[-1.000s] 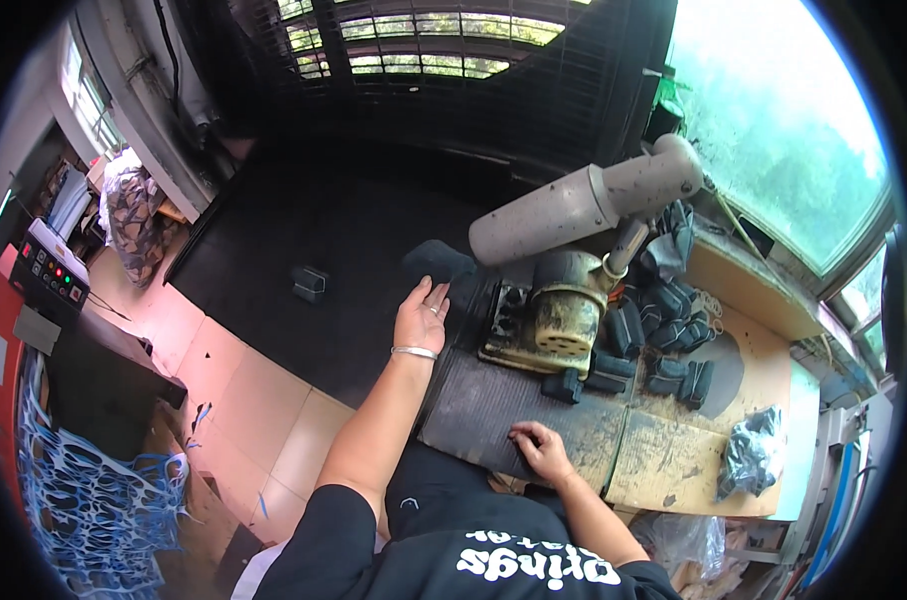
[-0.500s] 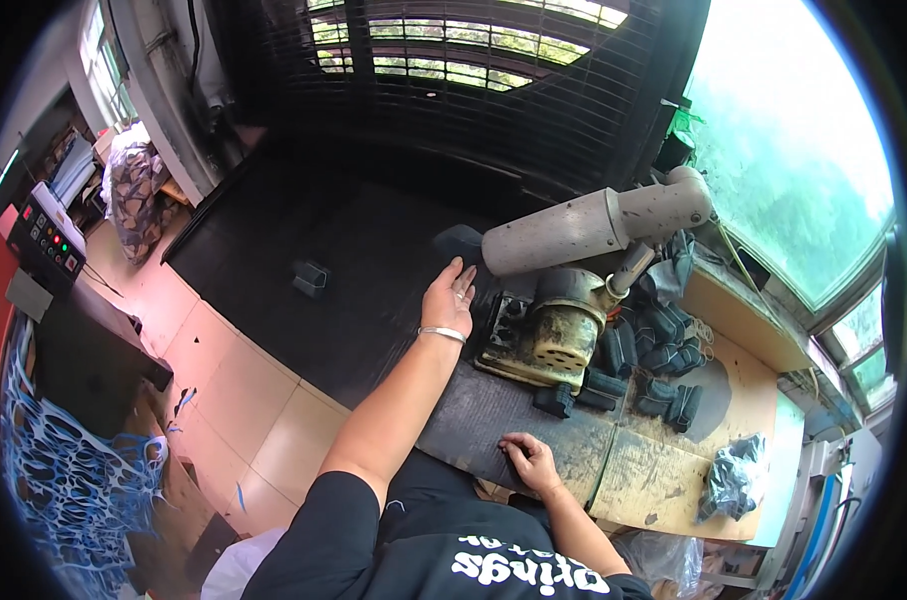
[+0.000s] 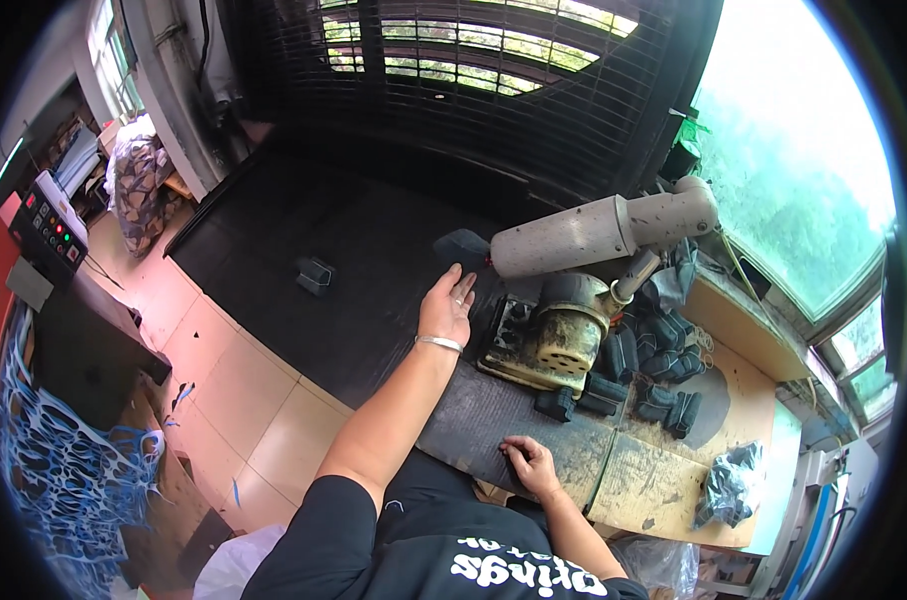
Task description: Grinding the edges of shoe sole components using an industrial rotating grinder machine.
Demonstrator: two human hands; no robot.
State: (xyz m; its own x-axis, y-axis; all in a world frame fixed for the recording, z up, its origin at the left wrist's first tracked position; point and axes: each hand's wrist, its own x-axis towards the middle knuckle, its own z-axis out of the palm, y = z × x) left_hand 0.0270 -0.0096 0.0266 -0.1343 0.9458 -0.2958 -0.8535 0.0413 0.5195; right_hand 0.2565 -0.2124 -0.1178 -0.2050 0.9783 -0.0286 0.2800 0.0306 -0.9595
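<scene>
Just ahead of your left hand's (image 3: 447, 308) fingertips sits a dark blue-grey piece (image 3: 461, 246), wider crosswise than deep, in one piece; whether your fingers grip it is unclear. It lies well forward of your right hand (image 3: 530, 466).

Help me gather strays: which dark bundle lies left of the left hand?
The dark bundle on the black surface; the others lie on the bench, right of the left hand.

On camera I see my left hand (image 3: 446, 312) near centre, palm up, fingertips (image 3: 456, 271) by a dark piece (image 3: 461, 246) toward 12 o'clock, beside a grey cylinder (image 3: 564, 238) at 2. Toward 5, my right hand (image 3: 533, 466) rests on the surface (image 3: 472, 415); dark bundles (image 3: 671, 352) lie at 3.
</scene>
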